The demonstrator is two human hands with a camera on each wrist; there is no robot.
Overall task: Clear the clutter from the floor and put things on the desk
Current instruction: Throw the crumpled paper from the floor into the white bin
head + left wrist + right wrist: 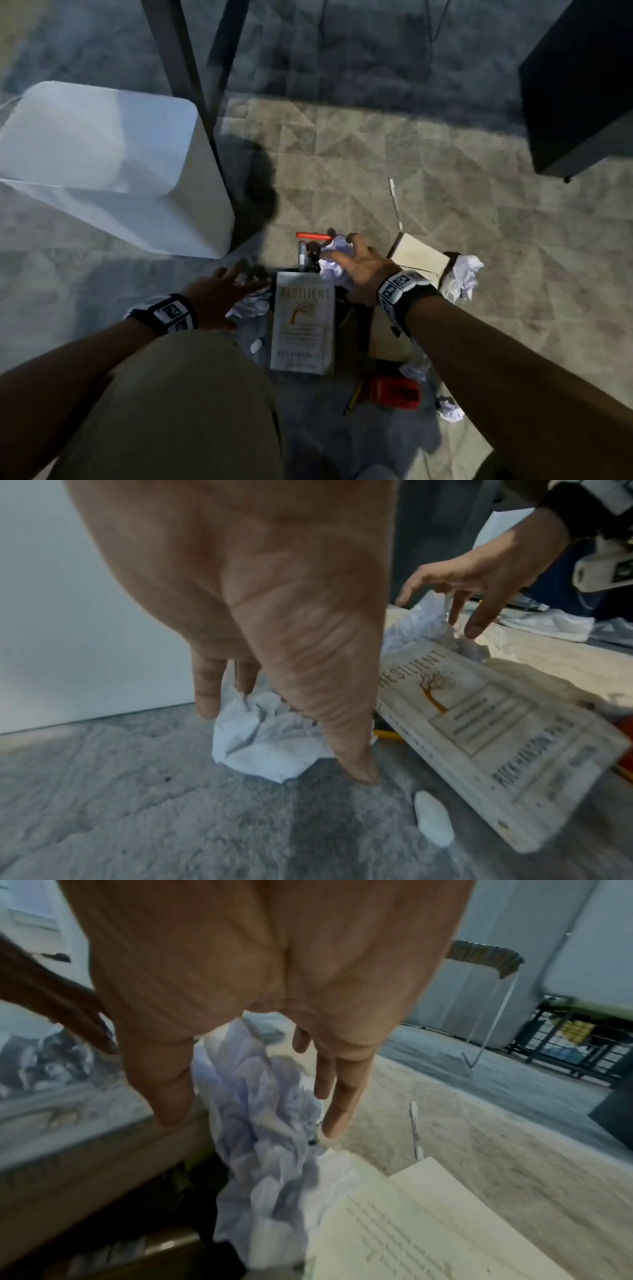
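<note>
My left hand hovers with straight, spread fingers over a crumpled white paper ball on the floor; its thumb tip reaches the carpet beside the ball. My right hand is spread over a second crumpled paper, fingers straight on either side of it, not closed. Between the hands lies a pale book titled "Resilient". An open book lies to the right. A red marker, a grey marker and a white pen lie beyond.
A white bin stands at the left by a dark desk leg. A black cabinet is at the far right. More paper balls, a red object and a pencil lie near my right arm.
</note>
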